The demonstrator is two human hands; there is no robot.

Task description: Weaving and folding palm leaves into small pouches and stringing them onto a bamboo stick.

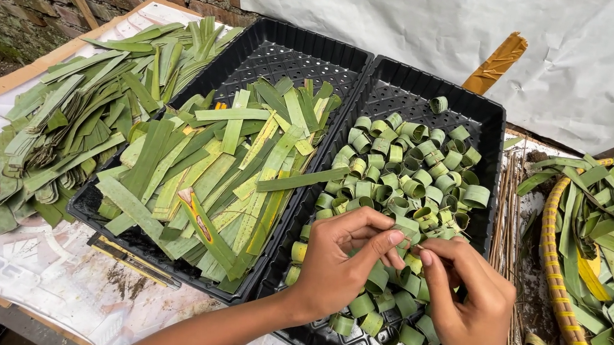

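I see my left hand (336, 261) and right hand (463, 304) pinched together on one leaf ring (407, 244), above the right black tray (487, 137) of rings. It looks light, springy, easily crushed; I would grip its edges.

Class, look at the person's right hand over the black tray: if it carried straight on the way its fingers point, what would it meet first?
The right hand points up-left, so it would meet the left hand's fingertips almost at once; they pinch the same leaf ring. Beyond lie the other leaf rings. Depth is unclear.
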